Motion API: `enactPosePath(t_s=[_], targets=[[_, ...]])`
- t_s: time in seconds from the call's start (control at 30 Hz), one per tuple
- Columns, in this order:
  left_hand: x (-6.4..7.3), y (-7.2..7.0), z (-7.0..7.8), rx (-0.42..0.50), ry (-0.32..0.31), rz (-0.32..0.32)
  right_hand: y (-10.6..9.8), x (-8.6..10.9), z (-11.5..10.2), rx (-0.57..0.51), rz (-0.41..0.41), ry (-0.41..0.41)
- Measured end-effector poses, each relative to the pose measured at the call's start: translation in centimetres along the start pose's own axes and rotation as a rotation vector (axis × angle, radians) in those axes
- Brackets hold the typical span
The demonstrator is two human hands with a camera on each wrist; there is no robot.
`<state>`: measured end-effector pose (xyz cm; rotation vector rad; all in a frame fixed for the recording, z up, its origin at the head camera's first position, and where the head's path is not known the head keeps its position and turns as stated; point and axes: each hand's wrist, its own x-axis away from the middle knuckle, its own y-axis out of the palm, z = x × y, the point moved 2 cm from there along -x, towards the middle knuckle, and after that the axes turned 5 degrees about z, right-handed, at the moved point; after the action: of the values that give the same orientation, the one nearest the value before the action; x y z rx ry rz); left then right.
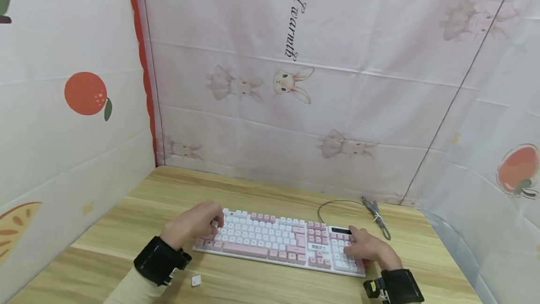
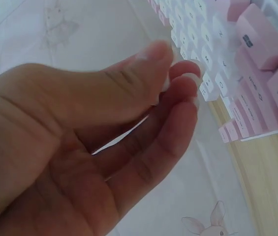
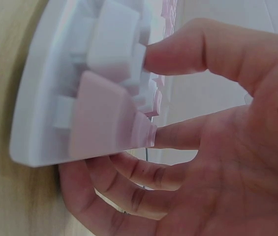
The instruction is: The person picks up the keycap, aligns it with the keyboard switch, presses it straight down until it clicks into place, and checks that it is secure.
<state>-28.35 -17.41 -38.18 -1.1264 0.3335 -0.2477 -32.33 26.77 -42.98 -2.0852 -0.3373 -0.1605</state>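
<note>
A pink and white keyboard (image 1: pixel 261 233) lies on the wooden table. Over its left end is my left hand (image 1: pixel 196 222), fingers bent toward the thumb. In the left wrist view, a small white piece that looks like a keycap (image 2: pixel 165 84) shows between thumb and fingers, mostly hidden by them. My right hand (image 1: pixel 371 247) grips the keyboard's right end. The right wrist view shows its thumb (image 3: pixel 178 54) against the number-pad keys and the other fingers curled at the side edge, partly beneath it. A loose white keycap (image 1: pixel 196 280) rests on the table in front of the keyboard.
Behind the keyboard, a grey cable (image 1: pixel 376 217) lies bundled at the back right of the table (image 1: pixel 139 229). Printed cloth (image 1: pixel 261 121) hangs along the back and both sides. Black straps (image 1: pixel 160 261) with small cameras are on both wrists.
</note>
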Motion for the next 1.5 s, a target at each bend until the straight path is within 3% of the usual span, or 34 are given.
enactPosePath(t_s=[0.37, 0.93, 1.5], targets=[[-1.1, 0.4, -0.3, 0.040, -0.099, -0.009, 0.0, -0.1, -0.1, -0.010, -0.003, -0.002], [-3.6, 0.7, -0.5, -0.034, -0.086, -0.002, -0.1, 0.0, -0.1, 0.004, 0.003, 0.011], [-5.7, 0.8, -1.1, -0.009, -0.084, -0.013, 0.0, 0.0, -0.2, 0.016, 0.023, -0.001]])
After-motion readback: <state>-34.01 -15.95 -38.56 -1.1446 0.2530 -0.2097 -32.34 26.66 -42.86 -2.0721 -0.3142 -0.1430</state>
